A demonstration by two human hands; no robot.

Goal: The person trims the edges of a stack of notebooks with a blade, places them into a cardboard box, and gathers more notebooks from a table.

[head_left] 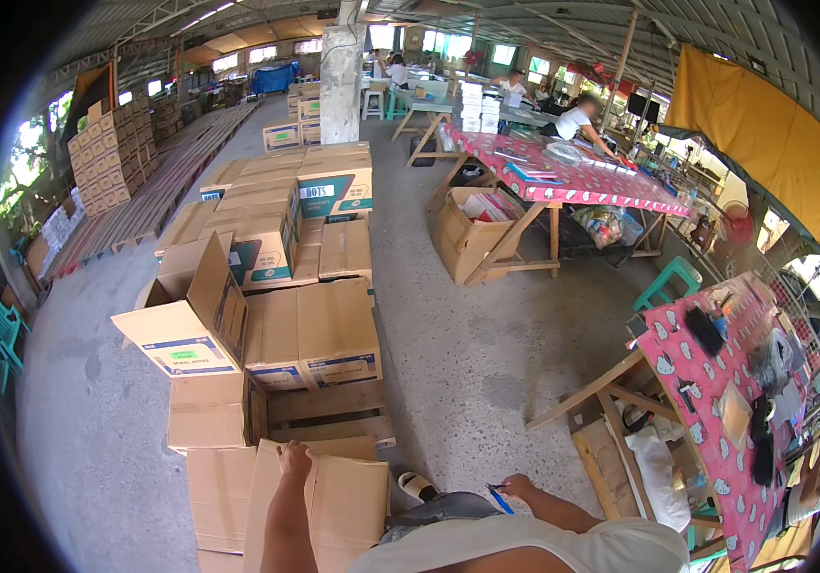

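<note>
My left hand [295, 460] is at the upper edge of a brown cardboard box [348, 492], its fingers curled over the cardboard. That box stands right in front of me, beside another closed carton [221, 497]. Held low at my right side, my right hand [517, 487] grips a slim blue hand tool [500, 498], too small to tell its exact kind. Just beyond my left hand lies a carton on its side [207, 411]. An open carton with raised flaps [181, 334] rests above it.
A wooden pallet [329, 411] shows among stacked cartons [333, 320] ahead. Pink-covered tables [687, 382] stand to the right, with a green stool [668, 282] between them. A concrete pillar [341, 86] rises farther off. People work at the far tables, and another person is at the right edge.
</note>
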